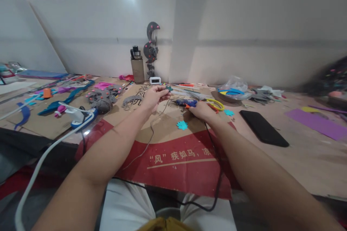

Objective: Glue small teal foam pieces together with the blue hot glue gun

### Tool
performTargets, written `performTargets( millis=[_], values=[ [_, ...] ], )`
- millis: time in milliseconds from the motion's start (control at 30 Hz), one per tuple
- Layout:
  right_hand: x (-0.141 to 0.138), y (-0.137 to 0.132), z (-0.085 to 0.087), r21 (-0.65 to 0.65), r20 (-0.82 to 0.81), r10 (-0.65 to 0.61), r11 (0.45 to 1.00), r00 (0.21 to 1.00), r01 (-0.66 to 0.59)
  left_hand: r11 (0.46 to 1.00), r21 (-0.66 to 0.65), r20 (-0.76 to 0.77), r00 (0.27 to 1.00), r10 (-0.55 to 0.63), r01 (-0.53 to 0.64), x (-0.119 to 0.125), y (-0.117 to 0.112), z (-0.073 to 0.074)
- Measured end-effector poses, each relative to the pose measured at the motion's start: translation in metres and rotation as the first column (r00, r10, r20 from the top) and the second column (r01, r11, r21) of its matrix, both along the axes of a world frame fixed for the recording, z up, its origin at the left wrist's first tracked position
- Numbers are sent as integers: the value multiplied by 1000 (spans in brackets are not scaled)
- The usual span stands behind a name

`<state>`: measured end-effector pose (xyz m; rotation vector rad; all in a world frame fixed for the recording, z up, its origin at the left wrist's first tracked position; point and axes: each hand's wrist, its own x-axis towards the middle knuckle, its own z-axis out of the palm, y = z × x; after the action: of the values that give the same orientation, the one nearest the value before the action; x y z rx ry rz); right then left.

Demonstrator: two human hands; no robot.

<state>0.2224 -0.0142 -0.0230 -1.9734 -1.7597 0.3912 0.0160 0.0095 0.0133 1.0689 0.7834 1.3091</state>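
L hand point(155, 98) was up over the cardboard point(176, 184), fingers pinching a small dark green flower point(169, 88) by its edge, w/ a thin grey string point(152, 130) trailing down from about there. R hand point(201, 111) had its fingers wrapped round the grip of a blue glue gun point(190, 103); couldn't tell if they were squeezing the orange trigger. Gun was near the green flower, slightly to the R & closer to the wearer, not touching AFAICT. Black cord point(221, 171) looped down by the lap.

IMO this was a gluing step, prob just the lining-up bit, bc no glue showed on the flower (tiny in view tho). Next move called for keeping the flower steady, getting the nozzle to it & keeping L fingertips off the hot end.

FWIW, 1 teal flower point(182, 125) lay on the cardboard in front of the gun, another near the yellow-handled scissors point(217, 101). Phone point(264, 128) was on the tabletop point(303, 162), further R.
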Motion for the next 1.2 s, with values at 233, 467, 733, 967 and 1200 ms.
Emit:
performTargets(
  millis=[233,467,733,967,1200],
  values=[
    [-8,-2,22,269,-489,16,954,872,133,1000,6,5,1000,27,-27,-7,2,5],
    [-35,-28,38,430,-612,346,900,711,-69,989,7,-39,988,151,-151,-14,5,9],
    [-39,-38,37,480,-413,422,854,807,-201,981,37,-90,977,192,-189,-15,6,10],
    [-39,-33,32,490,-316,419,840,851,-231,980,56,-95,976,197,-193,-13,5,9],
    [-41,-35,33,498,-301,408,838,862,-223,980,84,-99,977,191,-183,-12,4,8]
  ],
)
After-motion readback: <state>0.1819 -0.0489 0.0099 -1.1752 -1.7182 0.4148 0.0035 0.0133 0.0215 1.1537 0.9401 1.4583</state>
